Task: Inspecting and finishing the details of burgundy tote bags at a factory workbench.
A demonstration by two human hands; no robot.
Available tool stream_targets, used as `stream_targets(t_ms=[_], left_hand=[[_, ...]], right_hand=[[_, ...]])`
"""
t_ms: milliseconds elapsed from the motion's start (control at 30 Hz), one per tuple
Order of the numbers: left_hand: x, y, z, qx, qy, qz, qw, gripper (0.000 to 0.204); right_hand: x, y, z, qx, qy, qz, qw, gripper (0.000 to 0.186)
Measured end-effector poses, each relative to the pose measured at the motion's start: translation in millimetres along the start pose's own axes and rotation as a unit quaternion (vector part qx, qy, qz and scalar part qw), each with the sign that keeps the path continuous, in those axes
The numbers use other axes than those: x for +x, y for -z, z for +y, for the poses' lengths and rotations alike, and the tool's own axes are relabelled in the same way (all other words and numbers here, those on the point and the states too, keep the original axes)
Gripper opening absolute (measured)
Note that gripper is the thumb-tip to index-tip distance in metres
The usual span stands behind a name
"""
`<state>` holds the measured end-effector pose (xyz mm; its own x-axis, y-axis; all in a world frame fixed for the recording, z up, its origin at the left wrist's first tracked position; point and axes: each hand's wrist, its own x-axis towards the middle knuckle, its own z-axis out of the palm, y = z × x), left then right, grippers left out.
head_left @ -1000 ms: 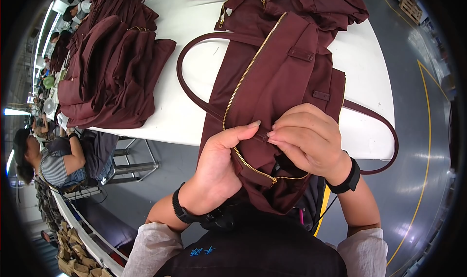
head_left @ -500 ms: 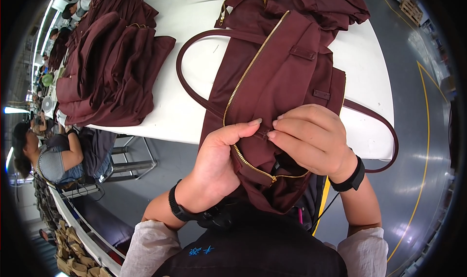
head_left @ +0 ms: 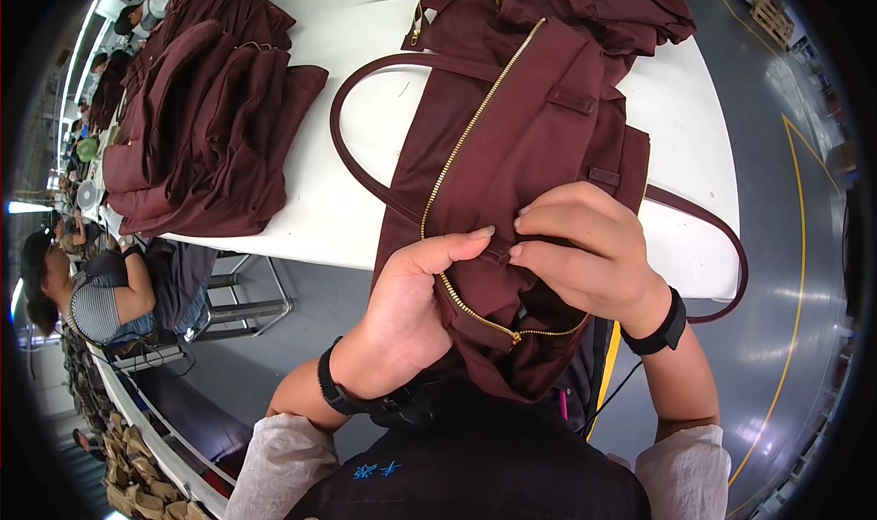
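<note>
A maroon fabric bag lies over the table's near edge, its near end drooping toward me. A gold zipper runs down its left side and curves round to a gold slider at the near end. My left hand is closed on the bag's left edge, thumb on top, other fingers hidden beneath the fabric. Beside that thumb, my right hand has its fingertips drawn together at a small stitched loop on the bag. Thin maroon handles loop out on both sides.
A white table bears a pile of maroon bags at left and more maroon fabric at the far end. Another person sits at the left near a metal stand. Grey floor with yellow lines lies to the right.
My right hand has shifted slightly, its index finger lifting and its fingertips spreading a little near the loop. My left hand stays in place on the bag.
</note>
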<state>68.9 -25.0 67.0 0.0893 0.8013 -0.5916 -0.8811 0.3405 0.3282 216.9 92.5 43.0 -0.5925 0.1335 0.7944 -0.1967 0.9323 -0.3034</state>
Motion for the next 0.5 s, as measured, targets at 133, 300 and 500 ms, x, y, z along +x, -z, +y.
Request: stream_targets(t_ms=[133, 300, 500], left_hand=[[1.7, 3.1, 0.5, 0.008, 0.004, -0.010, 1.000, 0.018], [0.8, 1.4, 0.7, -0.002, -0.001, 0.015, 1.000, 0.016], [0.5, 0.1, -0.1, 0.005, 0.001, 0.010, 1.000, 0.016]], right_hand=[[0.1, -1.0, -2.8, 0.034, -0.022, 0.023, 0.999, 0.024], [3.8, 1.0, -9.5, 0.073, -0.088, 0.006, 0.993, 0.024], [4.3, 2.4, -6.0, 0.041, -0.044, -0.029, 0.998, 0.022]])
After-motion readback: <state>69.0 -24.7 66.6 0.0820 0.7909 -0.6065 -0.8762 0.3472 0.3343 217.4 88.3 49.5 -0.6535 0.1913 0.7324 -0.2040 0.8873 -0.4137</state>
